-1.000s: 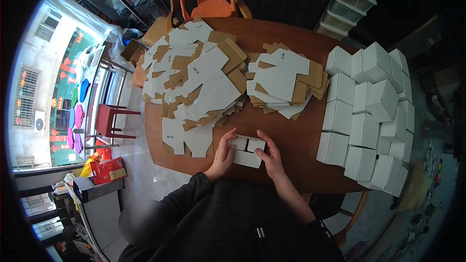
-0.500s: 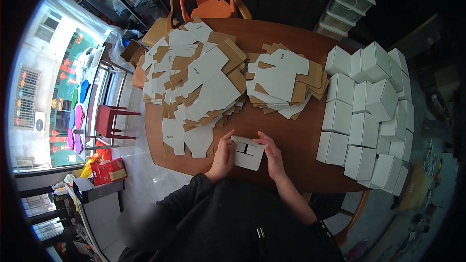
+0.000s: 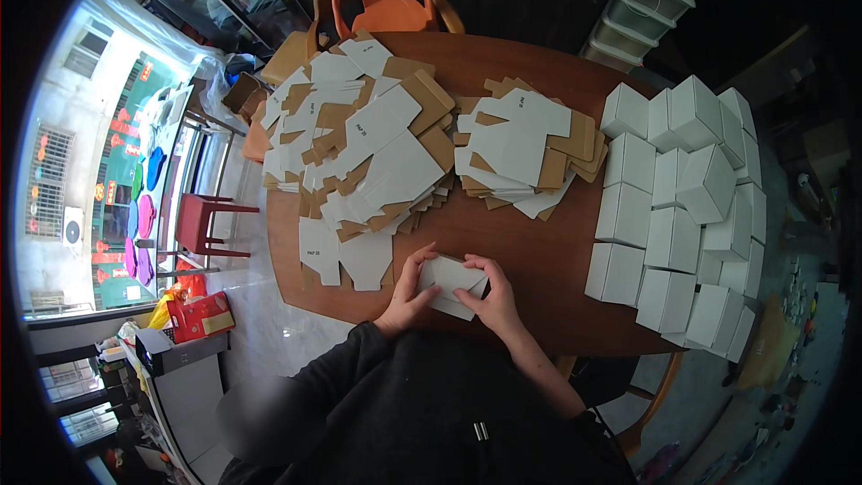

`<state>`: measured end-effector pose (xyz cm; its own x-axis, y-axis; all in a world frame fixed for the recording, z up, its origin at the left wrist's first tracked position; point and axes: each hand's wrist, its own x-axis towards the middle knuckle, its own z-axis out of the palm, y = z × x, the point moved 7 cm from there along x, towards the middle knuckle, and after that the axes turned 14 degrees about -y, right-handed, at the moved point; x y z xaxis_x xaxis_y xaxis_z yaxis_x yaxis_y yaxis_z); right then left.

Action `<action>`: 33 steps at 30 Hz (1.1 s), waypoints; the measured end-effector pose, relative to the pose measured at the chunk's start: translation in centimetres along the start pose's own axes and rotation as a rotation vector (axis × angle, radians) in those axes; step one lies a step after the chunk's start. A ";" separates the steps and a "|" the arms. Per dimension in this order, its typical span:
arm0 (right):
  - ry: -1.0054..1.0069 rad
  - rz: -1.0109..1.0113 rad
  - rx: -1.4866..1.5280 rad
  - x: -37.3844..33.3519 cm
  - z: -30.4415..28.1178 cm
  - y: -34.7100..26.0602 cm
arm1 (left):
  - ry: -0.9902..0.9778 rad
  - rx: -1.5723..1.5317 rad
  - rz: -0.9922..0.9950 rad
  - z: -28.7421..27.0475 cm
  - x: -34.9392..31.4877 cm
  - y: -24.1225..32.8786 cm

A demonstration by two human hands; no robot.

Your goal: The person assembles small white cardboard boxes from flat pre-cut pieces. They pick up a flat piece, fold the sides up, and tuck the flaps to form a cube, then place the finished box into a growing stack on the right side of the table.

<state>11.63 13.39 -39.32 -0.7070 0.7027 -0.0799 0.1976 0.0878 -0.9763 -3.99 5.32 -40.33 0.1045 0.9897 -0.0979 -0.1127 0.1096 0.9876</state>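
Note:
A small white cardboard box (image 3: 453, 275) sits on the table near its front edge, between my two hands. My left hand (image 3: 409, 295) wraps round the box's left side, with its thumb on the flaps. From the other side my right hand (image 3: 493, 296) holds the box, its thumb pressing on the top flaps and its fingers bent over the far edge. The flaps lie folded inward and overlap. To the left of the box, the nearest flat white carton blank (image 3: 366, 262) lies at the edge of a big pile.
A large heap of unfolded white and brown carton blanks (image 3: 377, 130) covers the table's left half, with a smaller stack (image 3: 512, 148) at the middle. Finished white boxes (image 3: 672, 238) stand piled along the right edge. An orange chair (image 3: 382, 0) is beyond the wooden table (image 3: 539, 256).
My hands have closed in on the box from both sides. The upright flaps are now folded down, covering the slot that showed before, and both thumbs have come onto the top.

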 end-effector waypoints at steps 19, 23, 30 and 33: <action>0.016 -0.043 -0.443 0.7 0.8 -1.3 | 0.154 0.445 -0.018 -0.5 0.8 -1.1; 0.002 -0.062 -0.421 0.6 0.5 -1.5 | -0.009 0.588 0.091 0.9 0.7 1.6; -0.005 -0.087 -0.295 -0.3 -0.4 -0.3 | -0.196 0.788 0.070 2.3 0.5 2.8; -0.116 -0.177 -0.430 -0.7 -0.2 -2.6 | -0.190 0.808 0.048 1.7 0.6 2.8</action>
<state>11.78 12.83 -36.73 -0.8217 0.5688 0.0344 0.3128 0.5007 -0.8071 -2.53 6.09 -37.38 0.2908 0.9513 -0.1022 0.6152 -0.1041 0.7815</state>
